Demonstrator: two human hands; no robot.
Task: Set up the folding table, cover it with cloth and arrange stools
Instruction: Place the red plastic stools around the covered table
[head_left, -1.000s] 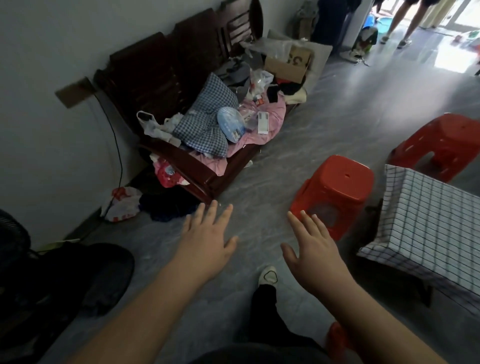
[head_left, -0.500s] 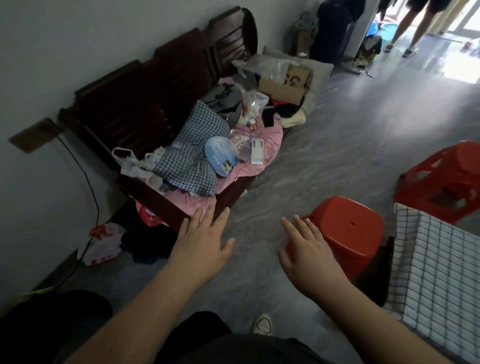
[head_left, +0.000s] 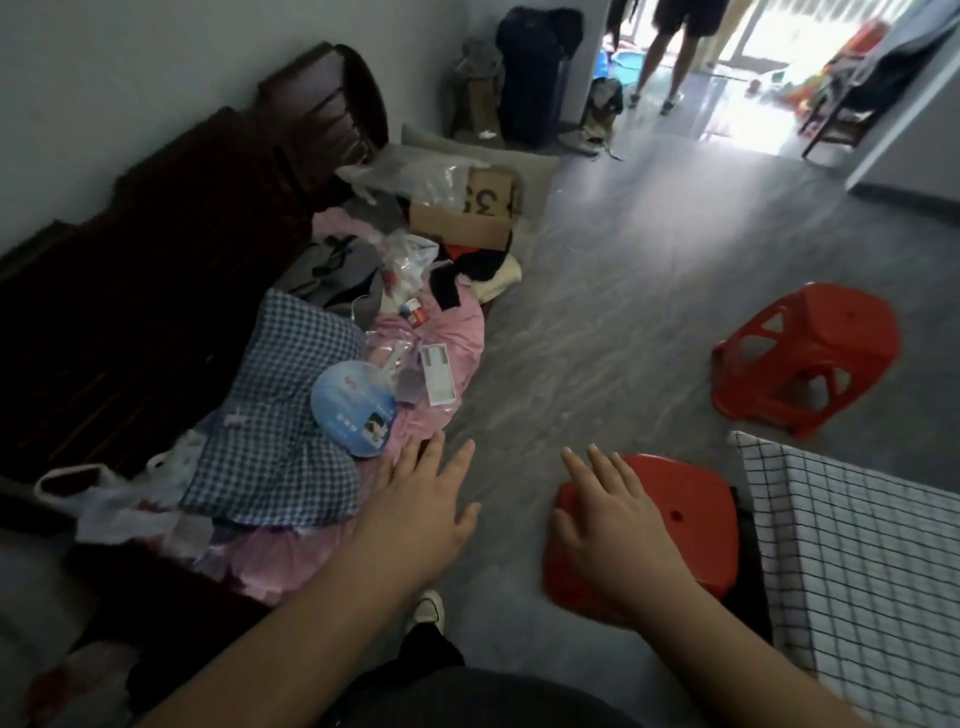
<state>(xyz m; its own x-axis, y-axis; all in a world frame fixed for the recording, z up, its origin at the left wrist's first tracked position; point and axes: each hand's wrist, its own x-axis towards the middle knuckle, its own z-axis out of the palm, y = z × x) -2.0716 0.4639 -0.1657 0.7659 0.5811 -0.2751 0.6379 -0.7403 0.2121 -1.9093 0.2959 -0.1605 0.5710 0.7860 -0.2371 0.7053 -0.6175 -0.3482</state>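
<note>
The folding table at the lower right is covered with a white cloth with a black grid. A red plastic stool stands right beside its left edge. A second red stool stands farther back on the grey floor. My right hand hovers over the near stool's left part with fingers spread and holds nothing. Above the floor by the bench edge, my left hand is stretched out flat, fingers straight and empty.
A dark wooden bench along the left wall is piled with a checked cushion, pink cloth, bags and a cardboard box. A dark suitcase stands at the back. A person's legs show in the bright doorway.
The view has swung up and right, so the bench and stools sit lower and closer. My right hand now overlaps the near stool. Both hands stay spread and empty.
</note>
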